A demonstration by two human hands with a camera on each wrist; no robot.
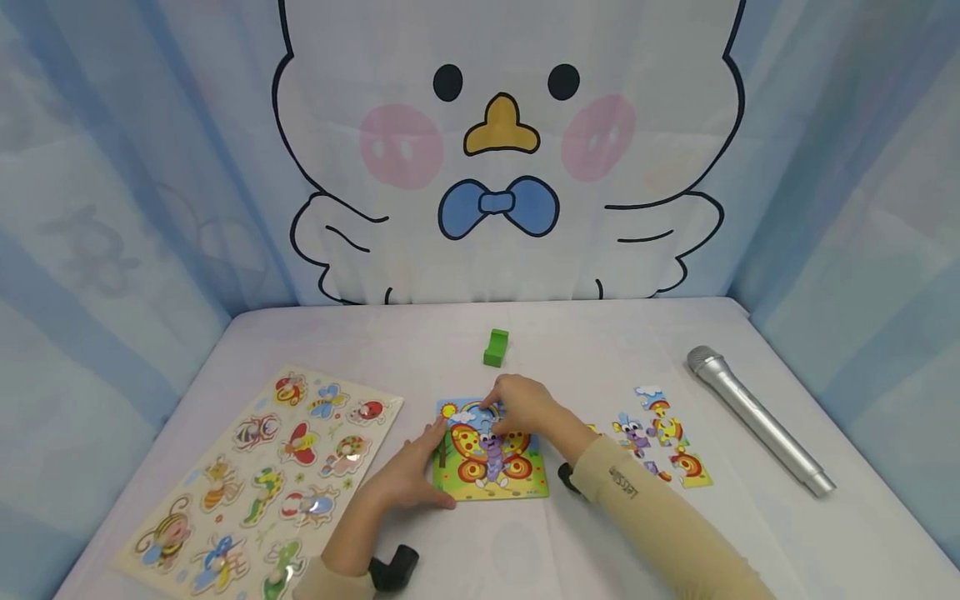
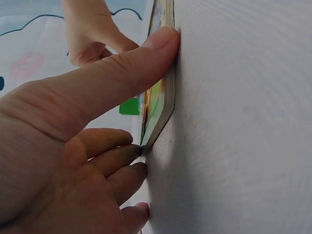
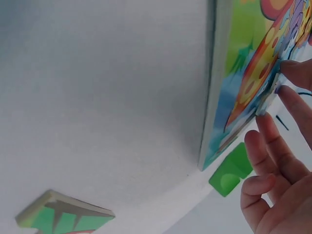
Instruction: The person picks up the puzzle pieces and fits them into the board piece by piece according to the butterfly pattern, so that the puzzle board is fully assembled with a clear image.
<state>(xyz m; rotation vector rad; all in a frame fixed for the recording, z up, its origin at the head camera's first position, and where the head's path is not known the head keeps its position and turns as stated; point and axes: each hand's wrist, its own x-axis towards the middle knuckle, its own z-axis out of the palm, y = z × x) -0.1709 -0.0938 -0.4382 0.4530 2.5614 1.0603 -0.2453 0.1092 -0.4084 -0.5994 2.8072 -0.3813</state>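
Observation:
A square butterfly puzzle (image 1: 491, 492) lies flat at the middle of the table. Around its lower left side, the left hand (image 1: 408, 475) rests spread: in the left wrist view its thumb touches the puzzle's edge (image 2: 157, 114) and the fingers of that hand (image 2: 83, 112) lie by a corner. Over the top part of the picture is the right hand (image 1: 525, 404). In the right wrist view, thumb and fingers of this hand (image 3: 287, 161) pinch a small pale-edged piece (image 3: 266, 101) against the puzzle surface (image 3: 251, 58); its picture is mostly hidden.
Loose puzzle pieces (image 1: 666, 429) lie right of the puzzle, some behind the right forearm. Beyond them is a silver microphone (image 1: 765, 421). A green block (image 1: 496, 347) stands behind the puzzle, and a large insect board (image 1: 247, 483) lies at the left. Curtains surround the table.

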